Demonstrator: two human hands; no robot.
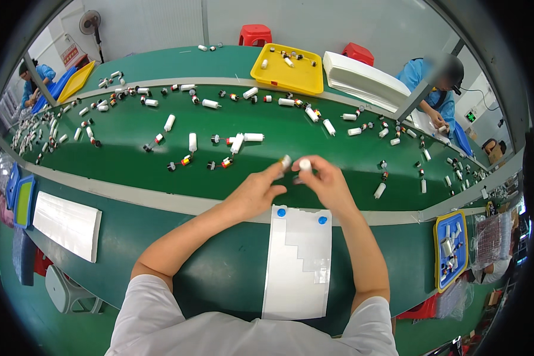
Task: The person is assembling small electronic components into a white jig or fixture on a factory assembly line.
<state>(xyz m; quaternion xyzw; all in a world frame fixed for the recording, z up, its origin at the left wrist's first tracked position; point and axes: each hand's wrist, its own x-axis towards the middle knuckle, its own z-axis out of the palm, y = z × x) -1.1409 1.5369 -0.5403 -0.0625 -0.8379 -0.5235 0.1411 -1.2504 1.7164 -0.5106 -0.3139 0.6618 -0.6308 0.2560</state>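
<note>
Over the near part of the green belt, my left hand point(256, 193) pinches a small part point(286, 162) with a pale end; motion blurs it, so its kind is hard to tell. Close beside it, my right hand point(331, 185) grips a white cylinder point(305, 165) between thumb and fingers, with something dark just below it. The two held pieces are near each other but look apart. Beneath my wrists lies a white sheet point(296, 267) with a stepped outline and two blue round pins point(282, 212) at its top. Loose white cylinders point(237, 143) with small black, red and yellow parts lie left of my hands.
The green belt point(130, 160) carries many scattered cylinders. A yellow tray point(288, 71) and a stack of white sheets point(362, 80) stand beyond it. White sheets point(67, 225) lie left; a blue-and-yellow tray point(451, 249) of parts sits right. A co-worker point(436, 89) works at far right, another point(35, 83) far left.
</note>
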